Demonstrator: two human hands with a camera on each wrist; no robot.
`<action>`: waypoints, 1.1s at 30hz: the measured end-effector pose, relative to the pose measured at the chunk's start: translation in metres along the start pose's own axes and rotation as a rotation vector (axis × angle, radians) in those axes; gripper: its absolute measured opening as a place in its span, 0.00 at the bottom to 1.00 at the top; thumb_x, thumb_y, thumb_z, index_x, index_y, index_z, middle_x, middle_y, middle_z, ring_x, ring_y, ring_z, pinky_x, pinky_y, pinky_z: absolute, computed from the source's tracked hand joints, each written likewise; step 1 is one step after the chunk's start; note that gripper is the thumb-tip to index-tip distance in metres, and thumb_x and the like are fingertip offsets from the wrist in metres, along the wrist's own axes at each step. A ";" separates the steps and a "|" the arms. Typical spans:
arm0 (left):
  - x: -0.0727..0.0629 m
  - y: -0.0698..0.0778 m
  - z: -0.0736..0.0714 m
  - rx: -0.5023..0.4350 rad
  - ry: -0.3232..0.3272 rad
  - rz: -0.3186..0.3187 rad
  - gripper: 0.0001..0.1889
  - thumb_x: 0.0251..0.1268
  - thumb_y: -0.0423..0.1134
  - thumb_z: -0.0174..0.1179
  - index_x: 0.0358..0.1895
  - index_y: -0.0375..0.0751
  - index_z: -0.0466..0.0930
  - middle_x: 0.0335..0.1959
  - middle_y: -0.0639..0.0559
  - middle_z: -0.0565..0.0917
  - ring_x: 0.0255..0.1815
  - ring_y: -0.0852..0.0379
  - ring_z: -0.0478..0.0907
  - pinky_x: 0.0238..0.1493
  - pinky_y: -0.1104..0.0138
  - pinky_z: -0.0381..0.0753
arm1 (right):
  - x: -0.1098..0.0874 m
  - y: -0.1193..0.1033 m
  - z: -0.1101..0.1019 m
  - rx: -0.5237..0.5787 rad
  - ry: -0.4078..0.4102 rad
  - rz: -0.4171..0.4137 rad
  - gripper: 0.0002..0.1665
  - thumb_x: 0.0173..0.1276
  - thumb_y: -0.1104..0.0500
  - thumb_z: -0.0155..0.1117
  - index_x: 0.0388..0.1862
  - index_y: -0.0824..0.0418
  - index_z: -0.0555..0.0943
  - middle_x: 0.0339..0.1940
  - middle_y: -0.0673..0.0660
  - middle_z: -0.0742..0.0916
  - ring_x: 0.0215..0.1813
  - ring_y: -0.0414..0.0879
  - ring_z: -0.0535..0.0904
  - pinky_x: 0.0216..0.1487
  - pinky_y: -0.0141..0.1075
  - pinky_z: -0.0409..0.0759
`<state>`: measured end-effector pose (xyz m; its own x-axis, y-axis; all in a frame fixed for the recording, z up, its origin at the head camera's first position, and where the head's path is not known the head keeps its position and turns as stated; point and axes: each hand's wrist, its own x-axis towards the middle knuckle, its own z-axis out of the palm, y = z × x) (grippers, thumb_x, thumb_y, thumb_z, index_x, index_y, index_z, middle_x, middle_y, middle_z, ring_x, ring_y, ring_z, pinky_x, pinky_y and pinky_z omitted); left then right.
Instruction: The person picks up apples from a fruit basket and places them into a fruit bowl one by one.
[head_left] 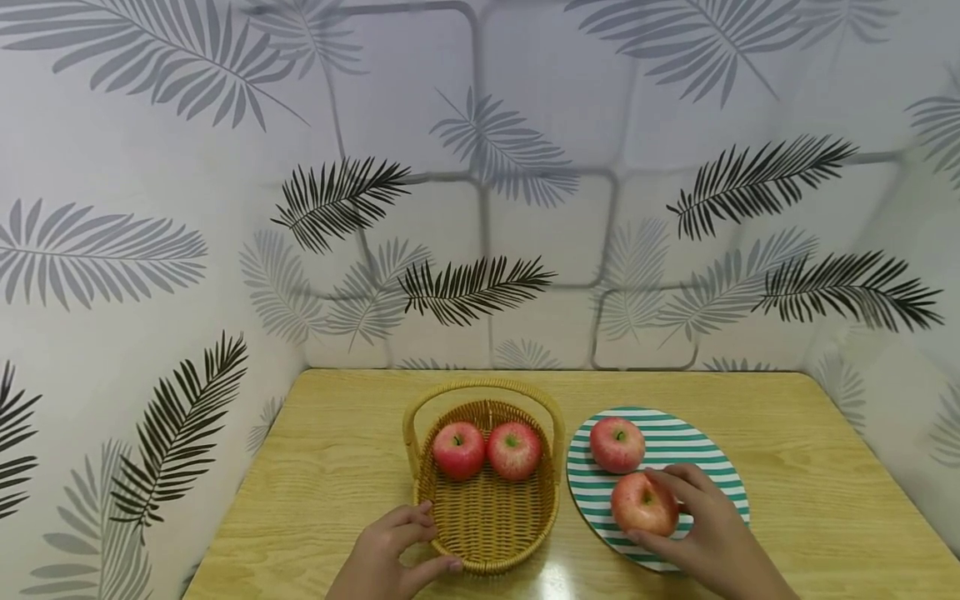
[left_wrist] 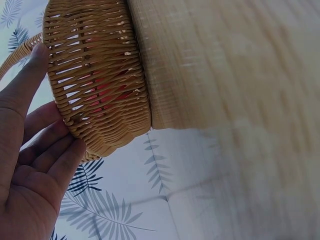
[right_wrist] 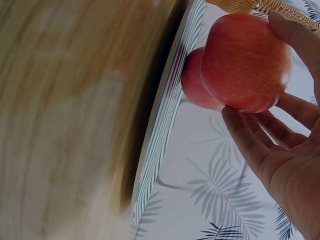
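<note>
My right hand [head_left: 708,525] holds a red apple [head_left: 645,503] between thumb and fingers. The right wrist view shows this apple [right_wrist: 246,63] a little off the striped plate. A second apple [head_left: 617,444] sits on the round green-and-white plate [head_left: 697,450], just beyond the held one. To the left stands a wicker basket [head_left: 491,529] with an arched handle, and two apples, a left one [head_left: 459,451] and a right one [head_left: 513,451], lie at its far side. My left hand [head_left: 393,550] touches the basket's near-left rim with fairly straight thumb and fingers spread along it.
Basket and plate stand side by side on a light wooden table [head_left: 337,450]. The basket handle [head_left: 483,384] arches up at the far side. Behind the table rises a white covering [head_left: 547,233] with a grey and black leaf print.
</note>
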<state>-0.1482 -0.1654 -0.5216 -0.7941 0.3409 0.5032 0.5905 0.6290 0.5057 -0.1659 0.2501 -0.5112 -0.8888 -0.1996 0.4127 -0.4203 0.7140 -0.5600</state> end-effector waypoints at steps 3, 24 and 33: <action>0.000 0.000 0.000 0.001 -0.004 -0.005 0.20 0.46 0.55 0.77 0.31 0.42 0.89 0.37 0.60 0.85 0.49 0.53 0.87 0.44 0.67 0.89 | 0.000 0.005 -0.002 -0.035 0.008 0.011 0.39 0.45 0.41 0.84 0.56 0.54 0.83 0.48 0.45 0.80 0.45 0.34 0.77 0.43 0.27 0.85; -0.002 -0.002 0.001 0.002 0.001 -0.008 0.20 0.47 0.56 0.77 0.31 0.42 0.90 0.37 0.60 0.85 0.49 0.52 0.87 0.44 0.66 0.89 | 0.005 0.026 -0.009 -0.147 0.014 0.077 0.42 0.44 0.35 0.83 0.52 0.59 0.85 0.46 0.50 0.81 0.43 0.44 0.78 0.36 0.33 0.86; -0.001 0.000 0.000 -0.003 -0.004 -0.016 0.20 0.46 0.55 0.77 0.31 0.41 0.90 0.37 0.60 0.85 0.49 0.51 0.87 0.45 0.65 0.89 | 0.015 0.039 -0.011 -0.164 0.017 0.051 0.43 0.43 0.37 0.84 0.52 0.61 0.85 0.46 0.50 0.81 0.43 0.42 0.77 0.37 0.33 0.84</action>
<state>-0.1474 -0.1661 -0.5219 -0.8040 0.3333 0.4924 0.5781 0.6321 0.5160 -0.1937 0.2823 -0.5195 -0.9043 -0.1496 0.3999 -0.3380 0.8230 -0.4566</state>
